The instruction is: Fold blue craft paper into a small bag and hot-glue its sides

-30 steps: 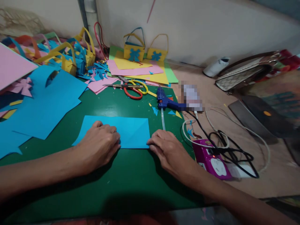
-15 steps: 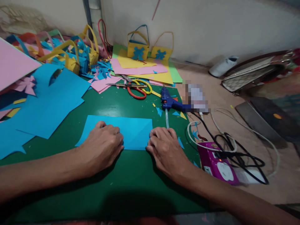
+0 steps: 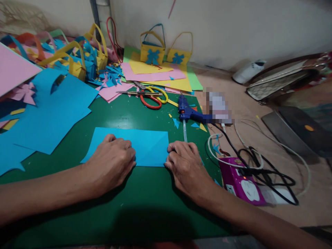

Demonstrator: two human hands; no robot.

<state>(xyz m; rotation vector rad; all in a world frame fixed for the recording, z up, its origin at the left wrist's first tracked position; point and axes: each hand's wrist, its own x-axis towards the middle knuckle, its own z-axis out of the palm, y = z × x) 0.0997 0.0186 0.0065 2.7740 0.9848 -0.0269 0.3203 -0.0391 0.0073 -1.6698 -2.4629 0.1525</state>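
A blue sheet of paper (image 3: 151,147), apparently folded, lies flat on the green tabletop in front of me. My left hand (image 3: 114,160) rests over its left part, fingers curled in and pressed together along the near edge. At the right end, my right hand (image 3: 185,166) is closed with its bent fingertips at the paper's corner. What lies under the curled fingers is hidden. Just beyond my right hand stands a blue glue gun (image 3: 186,110) with a clear glue stick in it.
Scissors (image 3: 151,98) with red and yellow handles lie behind the paper beside a slim cutter. Paper bags (image 3: 153,53) and coloured sheets fill the back. Large blue sheets (image 3: 62,114) cover the left. Cables and a purple power socket (image 3: 241,186) lie right.
My right hand has slid slightly right, its fingertips now at the paper's right edge. My left hand keeps its place on the paper. The view has shifted a little.
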